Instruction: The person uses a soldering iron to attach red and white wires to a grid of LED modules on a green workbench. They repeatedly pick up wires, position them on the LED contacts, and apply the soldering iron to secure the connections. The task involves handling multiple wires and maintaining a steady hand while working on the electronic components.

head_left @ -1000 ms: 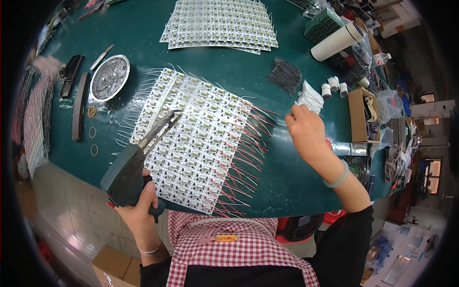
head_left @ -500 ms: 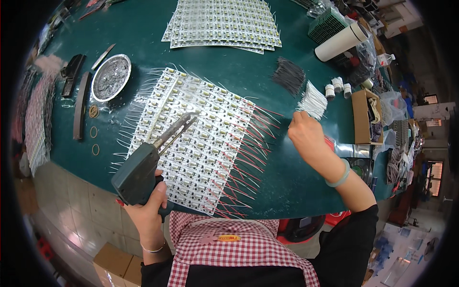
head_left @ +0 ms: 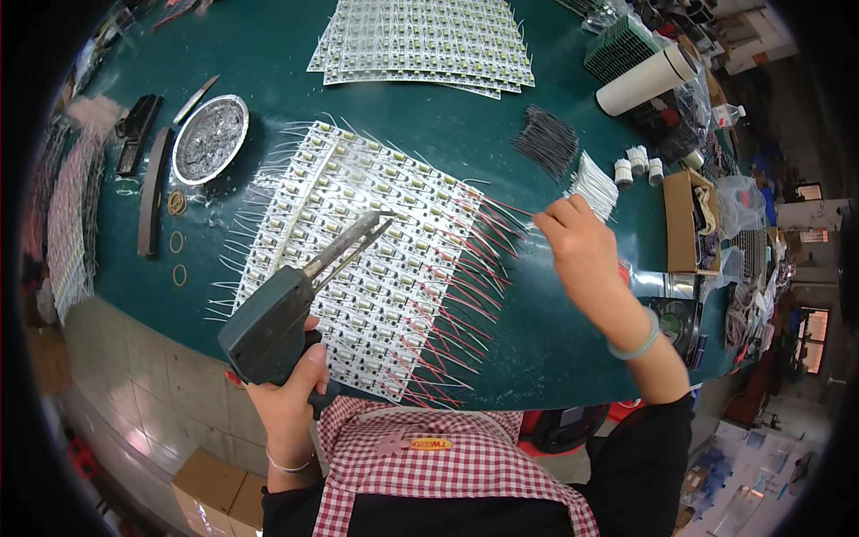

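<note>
My left hand (head_left: 291,385) is wrapped round the grip of a dark green soldering gun (head_left: 268,318). Its metal tip points up and right, over a white panel of small circuit boards (head_left: 358,259). White wires stick out of the panel's left edge, and red and white wires (head_left: 465,286) fringe its right edge. My right hand (head_left: 577,242) is closed in a pinch just right of the panel, beside a pile of loose white wires (head_left: 592,186). A thin pale end, seemingly a white wire (head_left: 530,225), shows faintly at its fingertips.
Black wires (head_left: 546,141) lie beyond the white pile, near small white bundles (head_left: 637,161) and a white flask (head_left: 646,80). More board panels (head_left: 425,45) are stacked at the back. A metal bowl (head_left: 210,139) and rubber bands (head_left: 177,203) are left. A cardboard box (head_left: 682,224) stands right.
My right hand has moved from the white wire pile a little toward the panel's right edge. The soldering gun in my left hand has shifted slightly to the right.
</note>
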{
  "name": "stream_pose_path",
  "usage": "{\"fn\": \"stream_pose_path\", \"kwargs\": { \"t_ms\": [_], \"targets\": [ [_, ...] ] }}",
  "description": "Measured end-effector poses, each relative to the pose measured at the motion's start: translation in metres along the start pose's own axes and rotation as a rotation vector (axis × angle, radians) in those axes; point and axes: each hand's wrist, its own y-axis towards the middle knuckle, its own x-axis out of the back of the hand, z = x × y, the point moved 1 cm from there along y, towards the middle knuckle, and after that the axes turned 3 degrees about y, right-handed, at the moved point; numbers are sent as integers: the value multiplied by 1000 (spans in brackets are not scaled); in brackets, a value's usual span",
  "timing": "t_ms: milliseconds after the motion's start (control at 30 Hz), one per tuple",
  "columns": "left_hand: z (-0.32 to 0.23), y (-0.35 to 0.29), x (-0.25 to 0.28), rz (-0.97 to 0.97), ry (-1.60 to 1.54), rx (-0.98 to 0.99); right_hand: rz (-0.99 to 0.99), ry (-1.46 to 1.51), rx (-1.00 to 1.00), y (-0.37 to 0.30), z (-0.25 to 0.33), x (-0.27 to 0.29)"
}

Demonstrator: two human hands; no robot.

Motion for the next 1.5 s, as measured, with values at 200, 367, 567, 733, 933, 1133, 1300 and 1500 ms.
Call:
{"fn": "stream_pose_path", "kwargs": {
  "t_ms": [200, 367, 567, 733, 933, 1133, 1300, 1500],
  "targets": [
    [0, 1, -8, 66, 18, 59, -278, 665, -122, 9, 64, -11],
    [7, -3, -5, 74, 159, 24, -328, 680, -158, 7, 90, -42],
    [15, -8, -5, 92, 325, 33, -348, 523, -110, 2, 96, -55],
    [15, -11, -15, 114, 375, -80, -317, 460, -84, 1, 101, -56],
    [12, -5, -22, 197, 468, -201, -305, 430, -72, 3, 102, -55],
    [12, -5, -26, 186, 466, -165, -282, 416, -77, 5, 104, -52],
    [12, -5, -27, 188, 506, -207, -276, 407, -77, 6, 104, -50],
    [12, -5, -26, 205, 574, -242, -272, 393, -75, 6, 105, -49]
  ]
}}
